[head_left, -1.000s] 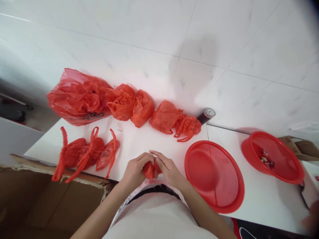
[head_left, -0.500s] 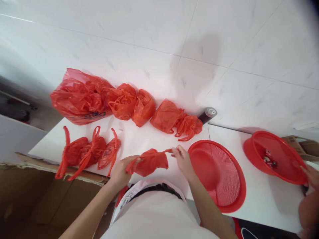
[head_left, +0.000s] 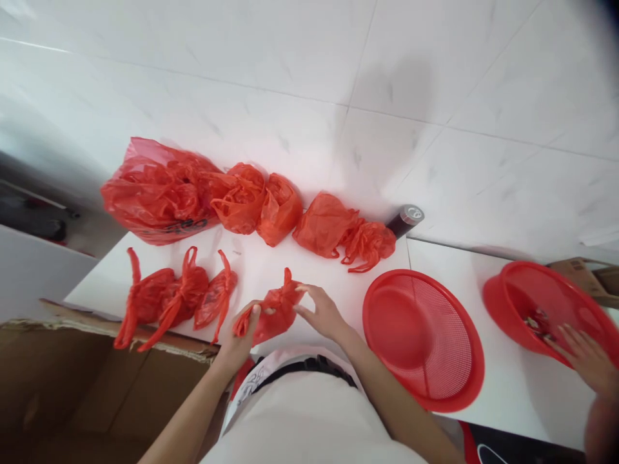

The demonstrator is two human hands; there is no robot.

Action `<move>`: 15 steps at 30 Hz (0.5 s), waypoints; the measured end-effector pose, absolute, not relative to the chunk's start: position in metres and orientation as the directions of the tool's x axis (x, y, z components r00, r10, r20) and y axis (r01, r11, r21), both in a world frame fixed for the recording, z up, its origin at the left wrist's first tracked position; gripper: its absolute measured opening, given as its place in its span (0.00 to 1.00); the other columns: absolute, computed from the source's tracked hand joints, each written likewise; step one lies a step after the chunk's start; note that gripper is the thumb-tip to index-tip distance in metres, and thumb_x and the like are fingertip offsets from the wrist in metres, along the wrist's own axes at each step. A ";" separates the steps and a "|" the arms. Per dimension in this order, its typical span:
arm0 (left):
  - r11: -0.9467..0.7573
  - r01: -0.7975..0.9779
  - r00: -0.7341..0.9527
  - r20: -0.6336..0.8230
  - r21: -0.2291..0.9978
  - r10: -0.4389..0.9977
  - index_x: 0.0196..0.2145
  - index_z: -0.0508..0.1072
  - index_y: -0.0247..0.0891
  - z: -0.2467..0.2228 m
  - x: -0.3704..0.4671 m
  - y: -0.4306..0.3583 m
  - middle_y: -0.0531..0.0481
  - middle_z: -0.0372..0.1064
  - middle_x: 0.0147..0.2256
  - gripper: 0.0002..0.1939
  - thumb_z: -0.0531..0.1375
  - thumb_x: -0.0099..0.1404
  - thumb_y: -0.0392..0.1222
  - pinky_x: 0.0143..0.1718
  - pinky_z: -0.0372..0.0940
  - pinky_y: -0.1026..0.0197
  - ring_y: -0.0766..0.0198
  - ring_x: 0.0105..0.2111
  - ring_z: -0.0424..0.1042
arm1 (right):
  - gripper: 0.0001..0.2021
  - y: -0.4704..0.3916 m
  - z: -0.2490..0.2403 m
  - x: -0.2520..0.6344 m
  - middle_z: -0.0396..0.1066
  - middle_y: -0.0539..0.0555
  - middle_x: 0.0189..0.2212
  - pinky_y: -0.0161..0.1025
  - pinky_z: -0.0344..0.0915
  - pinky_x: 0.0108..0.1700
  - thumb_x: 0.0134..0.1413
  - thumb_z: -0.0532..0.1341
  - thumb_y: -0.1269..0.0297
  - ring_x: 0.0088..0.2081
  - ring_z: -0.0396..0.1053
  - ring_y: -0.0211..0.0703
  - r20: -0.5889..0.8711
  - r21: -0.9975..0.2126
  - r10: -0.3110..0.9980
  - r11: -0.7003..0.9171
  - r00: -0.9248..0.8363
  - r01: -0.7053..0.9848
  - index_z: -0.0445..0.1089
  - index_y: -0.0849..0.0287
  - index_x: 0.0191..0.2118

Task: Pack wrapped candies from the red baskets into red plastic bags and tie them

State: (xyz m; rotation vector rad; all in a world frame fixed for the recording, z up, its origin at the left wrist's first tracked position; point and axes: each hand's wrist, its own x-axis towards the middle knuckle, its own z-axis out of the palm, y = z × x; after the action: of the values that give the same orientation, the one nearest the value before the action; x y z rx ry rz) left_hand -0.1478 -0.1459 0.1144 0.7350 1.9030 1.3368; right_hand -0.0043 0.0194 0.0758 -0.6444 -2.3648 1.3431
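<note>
My left hand point(head_left: 242, 335) is closed around one end of a small red plastic bag point(head_left: 278, 316) above the front of the white table. A twisted end of the bag points up. At its right side is my right hand point(head_left: 322, 312), thumb and fingers apart, the fingertips close to or touching the plastic. To the left lie three tied red bags point(head_left: 186, 290) with long handles standing up or trailing over the table edge. On the right, near my right forearm, sits a red mesh basket point(head_left: 394, 322) with nothing in it.
Against the tiled wall stand a large red bag point(head_left: 159, 193), several smaller red bags point(head_left: 278, 209) and a dark cylinder point(head_left: 405, 220). An open cardboard box point(head_left: 97, 386) is below left. At far right, another person's hand point(head_left: 587, 361) reaches into a tilted red basin point(head_left: 503, 296) holding small items.
My right hand has let go of the bag's stretched end, which now points up, and moved slightly left. The other person's hand has moved from the basin's rim into it.
</note>
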 end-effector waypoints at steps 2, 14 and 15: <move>0.285 -0.013 -0.578 -0.239 0.958 0.780 0.37 0.72 0.38 0.112 -0.141 -0.148 0.44 0.74 0.42 0.22 0.49 0.68 0.57 0.55 0.61 0.54 0.57 0.46 0.71 | 0.22 0.013 0.069 -0.007 0.67 0.58 0.53 0.48 0.56 0.57 0.53 0.64 0.59 0.55 0.61 0.49 0.059 -0.817 0.490 0.524 -0.870 0.240 0.65 0.56 0.54; 0.495 0.138 -0.550 -0.349 0.858 0.758 0.27 0.60 0.42 0.063 -0.110 -0.136 0.55 0.62 0.24 0.19 0.44 0.69 0.56 0.32 0.61 0.62 0.62 0.27 0.64 | 0.05 -0.010 0.052 0.024 0.60 0.43 0.22 0.33 0.51 0.29 0.45 0.59 0.69 0.25 0.57 0.36 -0.286 -0.850 0.554 0.230 -0.782 0.474 0.61 0.55 0.28; 0.506 0.135 -0.533 -0.367 0.852 0.762 0.27 0.60 0.42 0.059 -0.110 -0.135 0.55 0.61 0.23 0.19 0.44 0.69 0.56 0.31 0.60 0.62 0.62 0.26 0.63 | 0.05 -0.009 0.048 0.027 0.58 0.42 0.21 0.33 0.49 0.29 0.43 0.59 0.69 0.24 0.55 0.35 -0.306 -0.848 0.557 0.210 -0.772 0.487 0.60 0.55 0.27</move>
State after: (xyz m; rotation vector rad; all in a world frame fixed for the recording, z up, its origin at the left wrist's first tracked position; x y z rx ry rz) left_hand -0.1096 -0.1350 0.0589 0.7353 1.9761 1.0297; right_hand 0.0267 -0.0091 0.0479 -1.0342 -2.3916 1.6350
